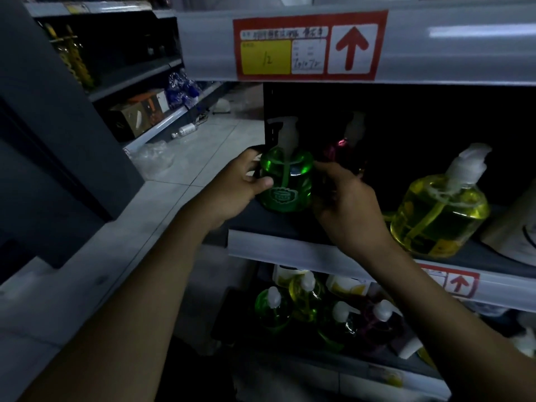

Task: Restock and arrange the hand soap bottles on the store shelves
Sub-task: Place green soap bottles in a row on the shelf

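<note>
A green hand soap bottle [287,181] with a white pump stands upright at the left end of the middle shelf [290,248]. My left hand [237,187] grips its left side, thumb across the front. My right hand [345,207] presses against its right side. Just behind my right hand stands a dark pink soap bottle [342,146], partly hidden in shadow. A yellow soap bottle [438,213] stands farther right on the same shelf.
The shelf above [435,44] hangs low, with a red price label [310,44]. On the lower shelf stand several green, yellow and dark soap bottles [319,311]. To the left runs a tiled aisle floor [208,146] with another shelf unit [136,82].
</note>
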